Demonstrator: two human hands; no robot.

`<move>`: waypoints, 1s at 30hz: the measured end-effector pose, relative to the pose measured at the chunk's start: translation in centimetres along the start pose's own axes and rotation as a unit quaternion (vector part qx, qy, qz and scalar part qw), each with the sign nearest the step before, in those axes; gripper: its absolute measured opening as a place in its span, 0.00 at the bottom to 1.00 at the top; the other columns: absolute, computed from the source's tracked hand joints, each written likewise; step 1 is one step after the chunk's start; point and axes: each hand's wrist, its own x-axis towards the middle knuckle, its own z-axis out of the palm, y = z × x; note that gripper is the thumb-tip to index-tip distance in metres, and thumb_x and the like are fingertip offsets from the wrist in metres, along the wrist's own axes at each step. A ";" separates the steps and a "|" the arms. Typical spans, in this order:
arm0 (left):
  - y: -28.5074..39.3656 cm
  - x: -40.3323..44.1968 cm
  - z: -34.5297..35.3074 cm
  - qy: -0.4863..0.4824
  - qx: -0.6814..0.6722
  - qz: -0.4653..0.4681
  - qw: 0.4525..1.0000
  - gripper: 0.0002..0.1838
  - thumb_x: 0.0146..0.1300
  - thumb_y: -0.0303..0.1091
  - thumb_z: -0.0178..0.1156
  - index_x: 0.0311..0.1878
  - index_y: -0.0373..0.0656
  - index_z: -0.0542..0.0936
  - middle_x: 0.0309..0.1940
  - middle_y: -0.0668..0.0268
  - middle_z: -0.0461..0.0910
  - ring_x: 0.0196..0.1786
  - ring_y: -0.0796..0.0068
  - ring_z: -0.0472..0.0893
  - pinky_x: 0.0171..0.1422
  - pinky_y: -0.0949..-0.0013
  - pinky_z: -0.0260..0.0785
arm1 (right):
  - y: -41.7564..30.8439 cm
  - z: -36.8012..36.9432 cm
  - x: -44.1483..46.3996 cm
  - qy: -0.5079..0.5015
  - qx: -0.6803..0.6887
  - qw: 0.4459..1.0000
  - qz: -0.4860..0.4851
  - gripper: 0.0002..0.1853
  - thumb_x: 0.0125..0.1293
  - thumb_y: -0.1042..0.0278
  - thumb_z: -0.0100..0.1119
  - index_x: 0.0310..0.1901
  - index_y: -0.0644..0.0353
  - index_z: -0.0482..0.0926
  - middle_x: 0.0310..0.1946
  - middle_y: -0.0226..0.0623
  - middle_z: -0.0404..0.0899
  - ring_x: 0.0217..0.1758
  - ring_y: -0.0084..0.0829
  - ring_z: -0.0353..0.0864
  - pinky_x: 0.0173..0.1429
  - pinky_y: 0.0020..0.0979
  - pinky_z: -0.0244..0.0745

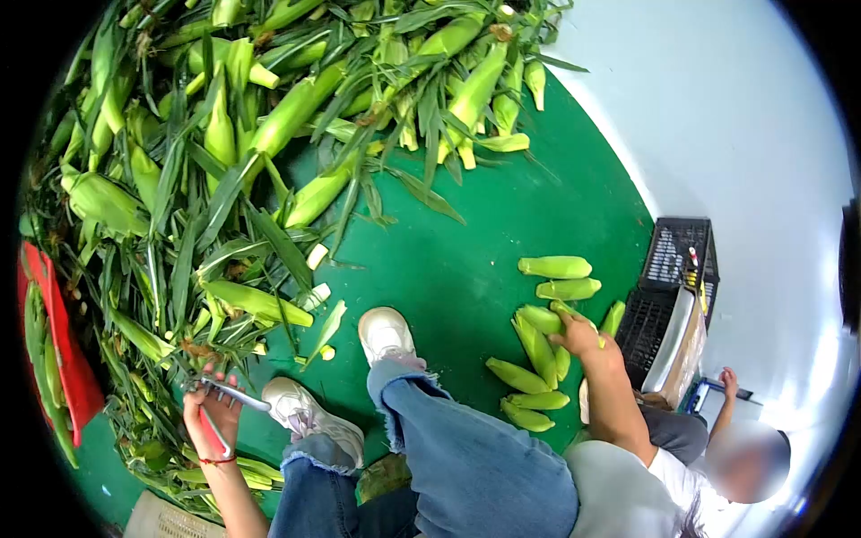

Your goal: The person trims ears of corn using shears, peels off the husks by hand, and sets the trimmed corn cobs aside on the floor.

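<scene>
My left hand (212, 414), with a red cord at the wrist, is closed around a pair of red-handled shears (235, 393) beside the corn heap. The metal part points right, toward my shoe. On the right, my right hand (583, 335) reaches down with its fingers around an ear of corn (563, 308). This ear touches a small group of trimmed green ears (536, 350) on the floor. Two more trimmed ears (554, 266) lie just above that group. Part of the held ear is hidden by my fingers.
A large heap of unhusked corn (287, 117) with long leaves covers the upper left of the green floor (448, 251). A red bag (67, 350) lies at the left. Black crates (677, 247) stand at the right, near another person (726, 386). Cut stalk pieces (317, 257) lie near my shoes.
</scene>
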 end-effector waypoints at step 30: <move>-5.1 -0.9 10.6 -0.249 0.212 -0.133 0.936 0.44 0.54 0.26 0.57 0.72 0.46 0.46 0.56 0.62 0.66 0.54 0.69 0.70 0.58 0.68 0.64 | -25.2 -12.9 5.1 0.118 0.926 0.334 -0.133 0.24 0.65 0.72 0.56 0.62 0.57 0.62 0.59 0.41 0.69 0.61 0.37 0.70 0.64 0.46 0.68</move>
